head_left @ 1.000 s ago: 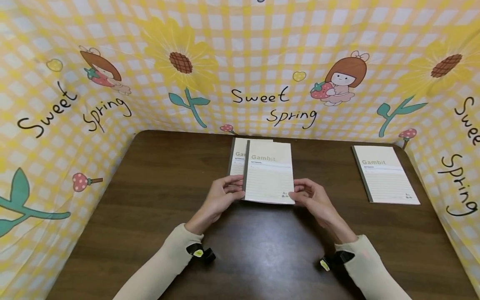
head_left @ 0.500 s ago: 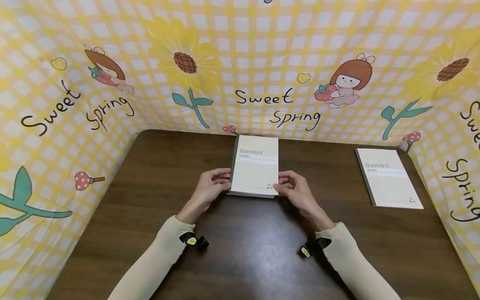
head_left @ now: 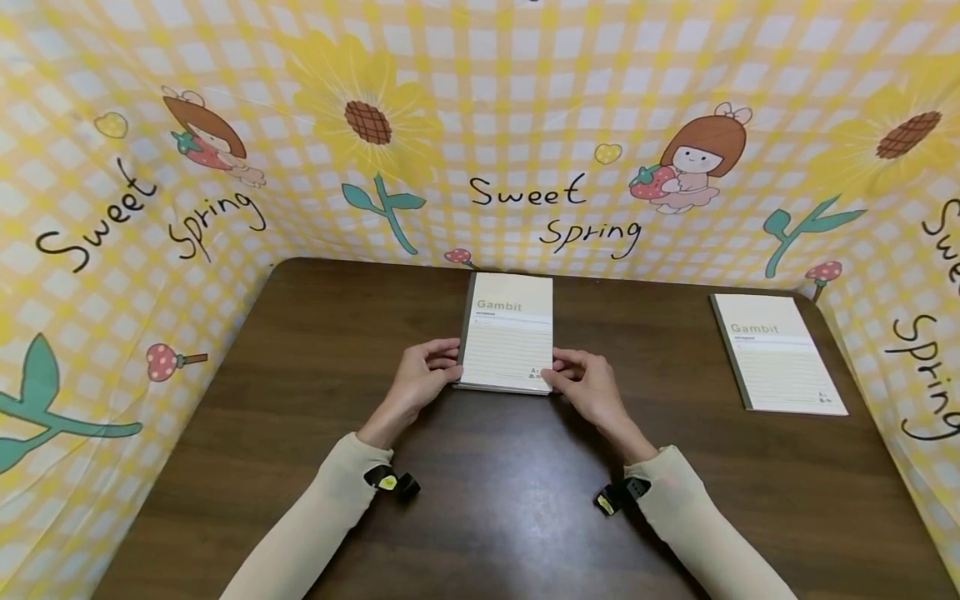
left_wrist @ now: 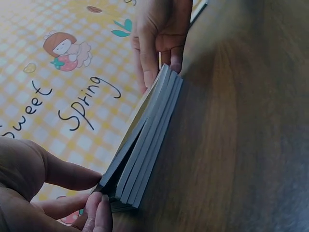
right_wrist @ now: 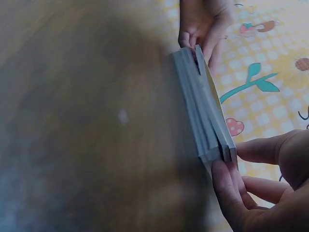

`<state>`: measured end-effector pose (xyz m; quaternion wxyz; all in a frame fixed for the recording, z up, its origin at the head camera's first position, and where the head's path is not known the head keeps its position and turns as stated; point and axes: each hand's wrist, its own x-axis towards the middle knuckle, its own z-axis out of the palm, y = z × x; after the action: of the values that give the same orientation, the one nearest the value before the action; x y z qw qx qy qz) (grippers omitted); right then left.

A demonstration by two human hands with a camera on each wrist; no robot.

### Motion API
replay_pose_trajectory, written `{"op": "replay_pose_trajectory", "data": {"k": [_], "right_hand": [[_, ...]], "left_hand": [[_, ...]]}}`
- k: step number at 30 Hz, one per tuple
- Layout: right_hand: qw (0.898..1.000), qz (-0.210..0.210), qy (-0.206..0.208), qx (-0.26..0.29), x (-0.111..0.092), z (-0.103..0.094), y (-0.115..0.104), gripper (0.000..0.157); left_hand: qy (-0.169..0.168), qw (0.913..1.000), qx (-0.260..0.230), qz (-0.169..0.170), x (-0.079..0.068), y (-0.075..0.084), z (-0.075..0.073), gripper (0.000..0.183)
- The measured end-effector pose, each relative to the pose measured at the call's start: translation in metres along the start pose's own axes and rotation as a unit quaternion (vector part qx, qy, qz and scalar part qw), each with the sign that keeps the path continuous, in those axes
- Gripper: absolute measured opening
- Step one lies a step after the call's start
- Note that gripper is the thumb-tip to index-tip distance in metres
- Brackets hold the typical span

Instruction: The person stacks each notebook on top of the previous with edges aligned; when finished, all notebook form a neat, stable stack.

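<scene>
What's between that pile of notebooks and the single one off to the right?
First the right hand, touching the pile of notebooks; beyond it, only bare table up to the single notebook. The head view shows this.

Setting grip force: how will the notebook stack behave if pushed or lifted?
The notebook stack may shear when pushed: separate layers show, with a gap near the left hand.
Tipping seems unlikely, as it lies low and broad on the table.
Lifted together, it's probably fairly stiff, being several notebooks thick.
</scene>
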<state>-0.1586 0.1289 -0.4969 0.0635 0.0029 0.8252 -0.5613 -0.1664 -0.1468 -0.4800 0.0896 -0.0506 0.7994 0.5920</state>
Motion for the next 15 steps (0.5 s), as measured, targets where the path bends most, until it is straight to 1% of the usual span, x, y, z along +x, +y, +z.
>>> {"op": "replay_pose_trajectory", "data": {"k": [4,7,10,15], "right_hand": [[0.999,-0.02,0.011,-0.026,0.0,0.0012,0.0025,0.043],[0.999,-0.028,0.01,-0.031,0.0,0.0021,0.0038,0.042],[0.999,-0.037,0.008,-0.035,0.0002,0.0025,0.0047,0.042],[0.997,-0.055,0.004,-0.06,0.0,0.0016,0.0063,0.042]], "left_hand": [[0.011,0.9997,0.02,0.009,-0.0012,-0.0001,0.0027,0.047],[0.019,0.9993,0.03,0.014,-0.0028,-0.0007,0.0041,0.047],[0.026,0.9984,0.042,0.027,-0.0036,-0.0028,0.0056,0.047],[0.036,0.9978,0.042,0.037,-0.0033,-0.0055,0.008,0.048]]}}
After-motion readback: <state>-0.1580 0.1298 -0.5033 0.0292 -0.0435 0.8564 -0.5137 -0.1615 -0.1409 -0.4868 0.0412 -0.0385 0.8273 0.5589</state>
